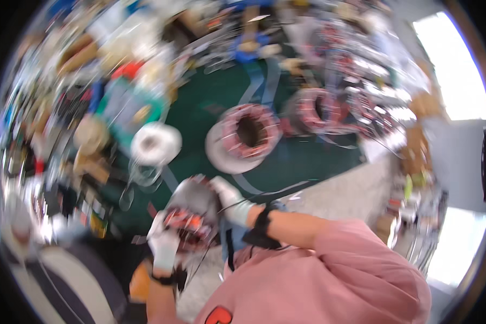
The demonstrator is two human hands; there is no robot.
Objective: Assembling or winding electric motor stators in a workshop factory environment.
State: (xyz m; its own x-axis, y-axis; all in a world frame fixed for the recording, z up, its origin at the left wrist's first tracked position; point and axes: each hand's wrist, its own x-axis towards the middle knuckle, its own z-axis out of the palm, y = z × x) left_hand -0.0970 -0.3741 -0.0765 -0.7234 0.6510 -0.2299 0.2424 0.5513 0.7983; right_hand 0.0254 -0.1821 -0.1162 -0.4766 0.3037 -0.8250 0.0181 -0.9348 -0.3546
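Observation:
Both my hands wear white gloves and hold a motor stator (195, 201), a grey metal cylinder with red and pink windings showing at its ends. It is tilted over the near edge of the green table. My left hand (163, 242) grips the winding end nearest me, fingers closed on its left side. Against the stator's right side presses my right hand (229, 198), its fingertips partly hidden and blurred. A thin dark cable runs beside my right wrist. Farther off, a second stator (275, 129) with pink windings rests on the table, with a pale round shape beside it.
A third stator (329, 110) lies at the right on the green table (194, 108). A white roll (155, 143) sits left of centre, near a teal container (125, 102). Blurred tools and bags crowd the left and far sides. A dark-and-white chair (78, 275) stands at lower left.

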